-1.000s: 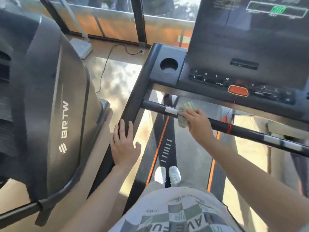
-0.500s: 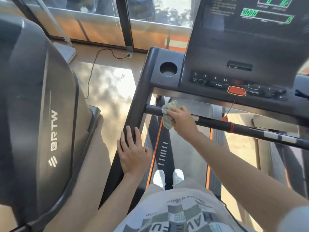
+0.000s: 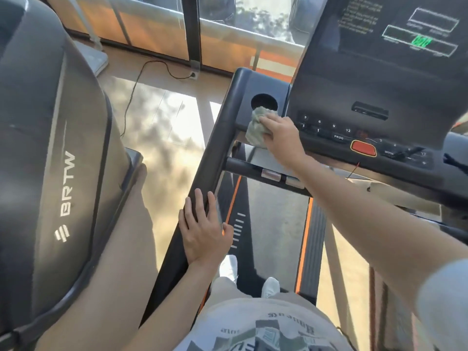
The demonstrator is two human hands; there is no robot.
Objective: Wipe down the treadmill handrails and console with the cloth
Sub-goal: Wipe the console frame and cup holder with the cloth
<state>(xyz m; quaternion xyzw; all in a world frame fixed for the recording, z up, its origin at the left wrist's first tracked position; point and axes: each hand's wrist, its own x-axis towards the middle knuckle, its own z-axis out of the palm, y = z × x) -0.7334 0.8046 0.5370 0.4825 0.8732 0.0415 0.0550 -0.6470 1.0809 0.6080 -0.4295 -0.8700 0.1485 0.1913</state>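
I stand on a black treadmill. My right hand grips a crumpled pale green cloth and presses it on the console's left corner, just below the round cup holder. The console with its dark screen, number buttons and orange stop button lies to the right of the hand. My left hand rests flat with straight fingers on the left handrail. The black crossbar with silver sensor plates runs below my right wrist.
A second dark treadmill console marked BRTW stands close on the left. Between the two machines is glossy floor with a cable running to a wall socket. Glass panels line the back. The belt and my white shoes are below.
My right hand has left the crossbar with the cloth and moved up onto the console's left corner under the cup holder. My left hand stays on the left handrail.
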